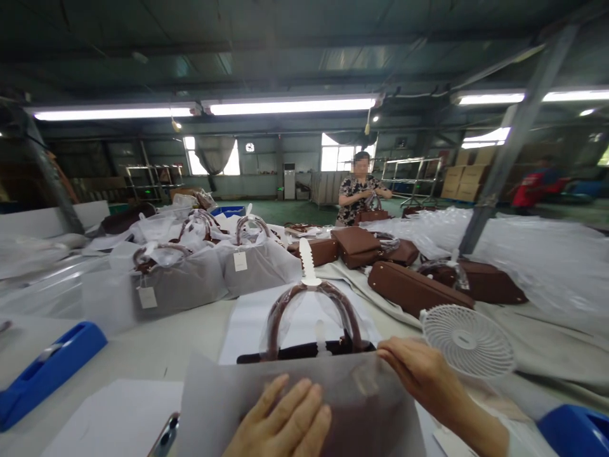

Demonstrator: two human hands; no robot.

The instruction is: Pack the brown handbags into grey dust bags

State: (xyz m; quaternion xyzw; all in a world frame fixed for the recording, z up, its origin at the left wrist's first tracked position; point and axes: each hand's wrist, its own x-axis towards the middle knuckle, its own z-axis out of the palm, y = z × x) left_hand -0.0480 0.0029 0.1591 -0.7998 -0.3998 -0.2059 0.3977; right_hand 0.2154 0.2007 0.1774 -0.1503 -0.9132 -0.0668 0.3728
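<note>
A brown handbag point(273, 333) stands upright before me, its handles wrapped in clear film and a white toothed plastic strip point(307, 260) rising from them. A translucent sheet of wrapping paper point(214, 393) covers its near side. Against that sheet my left hand point(285, 422) lies flat, fingers stretched out. At the bag's upper right corner my right hand point(421, 365) pinches the sheet's top edge between thumb and fingers. The bag's lower part is cut off by the frame.
Wrapped handbags point(190, 276) with tags stand at left. Unwrapped brown bags point(413, 285) lie at right, behind a white fan point(469, 339). A blue tape dispenser point(52, 368) sits left; another blue object point(575, 431) is at right. A co-worker point(359, 193) handles a bag across the table.
</note>
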